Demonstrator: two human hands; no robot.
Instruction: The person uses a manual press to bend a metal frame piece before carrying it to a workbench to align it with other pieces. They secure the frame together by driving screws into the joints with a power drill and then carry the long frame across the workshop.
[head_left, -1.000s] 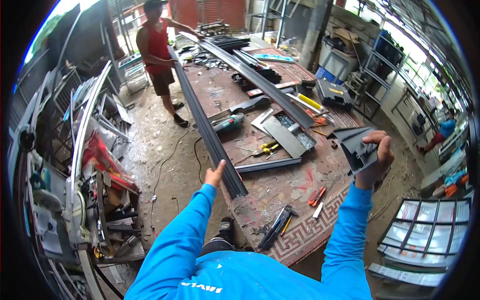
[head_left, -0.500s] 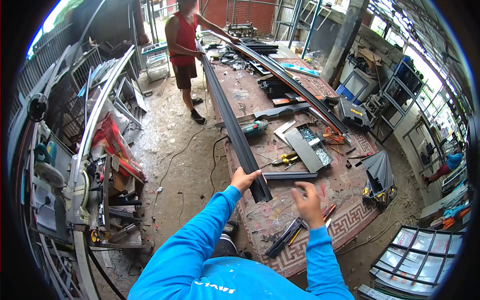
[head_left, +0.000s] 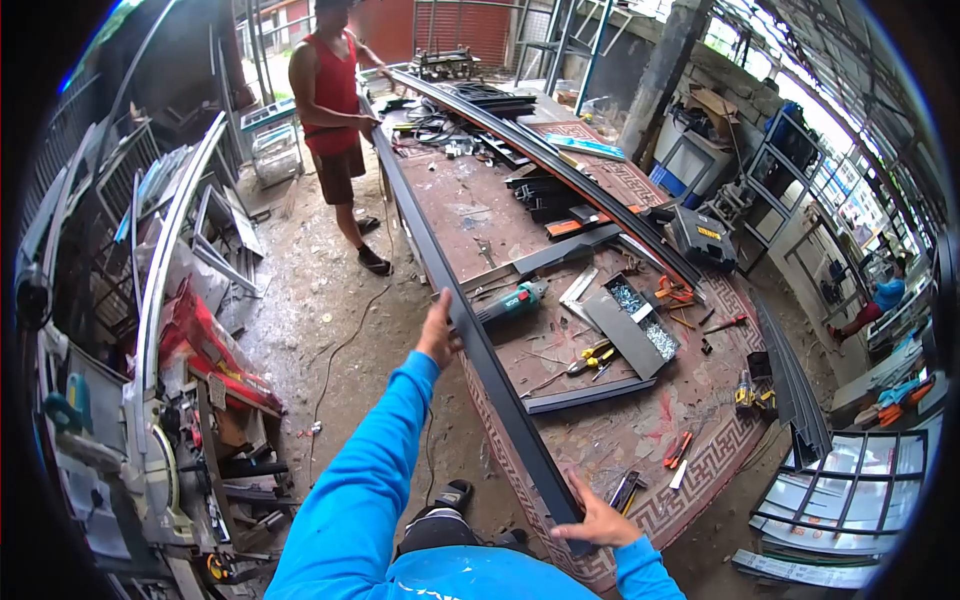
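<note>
1 dk bar (head_left: 508,400) nearer, L hand (head_left: 438,332), R hand (head_left: 600,520) at it

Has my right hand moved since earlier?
Yes, your right hand moved left and nearer you, relative to the red-handled tool, and is now at the long dark profile.

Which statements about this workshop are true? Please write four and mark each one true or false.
1. The left hand is at a long dark-grey metal bar. True.
2. The right hand grips the black pliers with yellow handles. False: it is at the bar's near end; the pliers lie on the reddish-brown table.
3. A green-and-black power tool lies on the table. True.
4. The person in the red sleeveless top has folded arms. False: one hand is at the bar's far end.
</note>
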